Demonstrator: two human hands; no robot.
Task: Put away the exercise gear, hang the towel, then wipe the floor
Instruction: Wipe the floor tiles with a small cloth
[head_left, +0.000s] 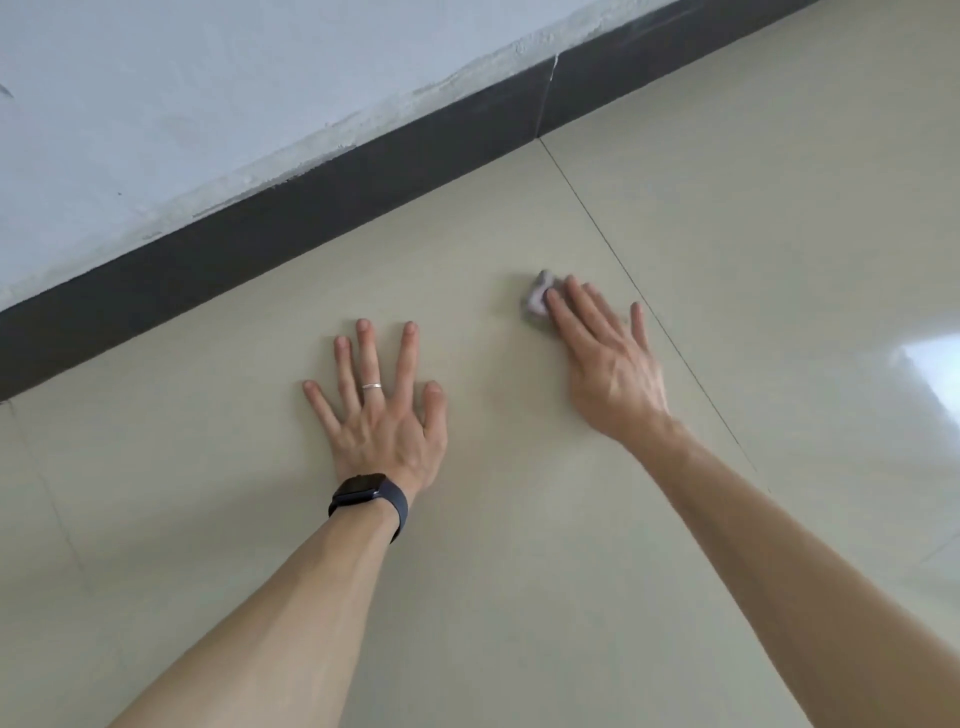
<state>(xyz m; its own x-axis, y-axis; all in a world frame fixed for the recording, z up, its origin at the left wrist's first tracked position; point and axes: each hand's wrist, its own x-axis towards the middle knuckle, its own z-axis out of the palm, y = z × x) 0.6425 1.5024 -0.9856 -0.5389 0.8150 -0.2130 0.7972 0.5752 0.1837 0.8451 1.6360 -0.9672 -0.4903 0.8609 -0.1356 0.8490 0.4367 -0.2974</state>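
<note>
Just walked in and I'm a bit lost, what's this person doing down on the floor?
A person is wiping the tiled floor by hand. The right hand presses a small crumpled greyish rag against the tile with straight fingers, close to a grout line; the hand looks blurred, so it is probably mid-stroke. The left hand, with a ring and a dark watch, lies flat with fingers spread, apparently bracing. This is near the dark baseboard. No exercise gear or towel is in view.

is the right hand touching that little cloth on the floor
Touching. The head view shows the right hand with straight fingers lying on the small cloth, which pokes out past them.
</note>
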